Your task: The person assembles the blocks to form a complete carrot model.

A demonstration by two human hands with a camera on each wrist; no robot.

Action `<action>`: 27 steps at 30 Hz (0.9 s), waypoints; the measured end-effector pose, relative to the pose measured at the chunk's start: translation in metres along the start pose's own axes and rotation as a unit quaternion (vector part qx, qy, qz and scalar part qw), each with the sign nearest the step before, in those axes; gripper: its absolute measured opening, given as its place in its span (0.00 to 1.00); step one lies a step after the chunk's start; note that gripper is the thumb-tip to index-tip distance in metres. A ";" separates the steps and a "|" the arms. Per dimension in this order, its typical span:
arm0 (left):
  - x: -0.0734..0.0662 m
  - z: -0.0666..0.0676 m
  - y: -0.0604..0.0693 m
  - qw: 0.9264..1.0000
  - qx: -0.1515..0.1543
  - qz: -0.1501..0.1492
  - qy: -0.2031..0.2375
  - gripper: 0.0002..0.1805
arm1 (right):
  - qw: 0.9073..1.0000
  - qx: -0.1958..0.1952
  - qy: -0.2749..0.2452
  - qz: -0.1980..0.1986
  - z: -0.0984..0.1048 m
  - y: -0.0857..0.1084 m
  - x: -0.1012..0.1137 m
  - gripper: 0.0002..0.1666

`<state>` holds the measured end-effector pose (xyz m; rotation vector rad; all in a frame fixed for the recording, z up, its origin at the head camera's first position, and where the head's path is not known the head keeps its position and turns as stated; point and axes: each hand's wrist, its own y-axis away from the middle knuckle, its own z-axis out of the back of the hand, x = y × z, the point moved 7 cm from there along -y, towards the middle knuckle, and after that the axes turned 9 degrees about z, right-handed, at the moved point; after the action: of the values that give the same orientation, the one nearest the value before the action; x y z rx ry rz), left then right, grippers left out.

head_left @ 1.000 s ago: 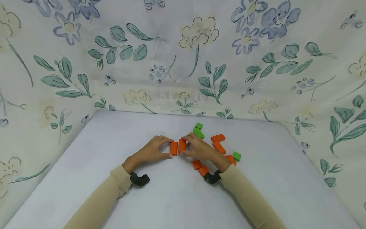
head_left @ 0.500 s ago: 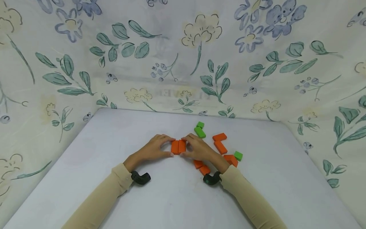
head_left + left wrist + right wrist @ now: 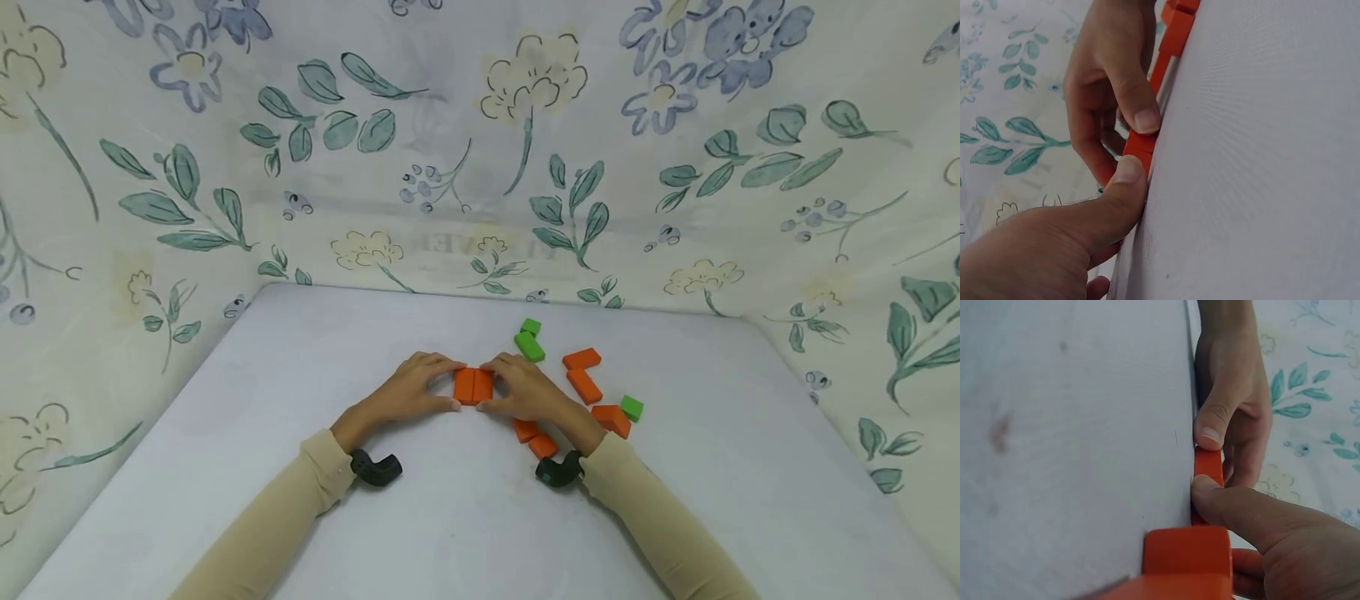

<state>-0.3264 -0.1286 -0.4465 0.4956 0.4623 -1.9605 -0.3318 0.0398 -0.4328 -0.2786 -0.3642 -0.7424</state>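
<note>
Two orange rectangular blocks lie side by side on the white table, their long sides touching. My left hand (image 3: 408,389) pinches the left orange block (image 3: 463,387) between thumb and fingers at its near and far ends. The right orange block (image 3: 483,387) is pinched the same way by my right hand (image 3: 531,392). In the left wrist view, both thumbs press the near ends of the pair, with the left thumb (image 3: 1127,178) lowest in the picture. The right wrist view shows the right thumb (image 3: 1205,490) against its block.
Right of my hands lie several more orange blocks (image 3: 583,386), some under my right wrist. A long green block (image 3: 529,346) and a small green cube (image 3: 531,326) sit behind them; another green cube (image 3: 632,407) is farther right. Floral cloth (image 3: 450,150) surrounds the white table (image 3: 465,517).
A second ago a narrow gap separated the two orange blocks. My hands have brought them together, and they now touch. The whole head view has shifted slightly.
</note>
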 end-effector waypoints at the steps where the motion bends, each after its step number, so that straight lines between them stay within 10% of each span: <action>1: 0.000 0.000 0.000 1.000 0.002 0.001 0.001 0.36 | 1.000 0.003 -0.003 -0.003 0.000 0.000 -0.001 0.36; 27: 0.012 -0.003 -0.002 0.996 0.044 0.049 0.055 0.39 | 0.999 0.031 -0.035 -0.016 0.000 0.006 -0.003 0.46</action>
<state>-0.3326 -0.1353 -0.4549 0.6739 0.4144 -1.8723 -0.3297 0.0464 -0.4346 -0.2414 -0.4586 -0.7527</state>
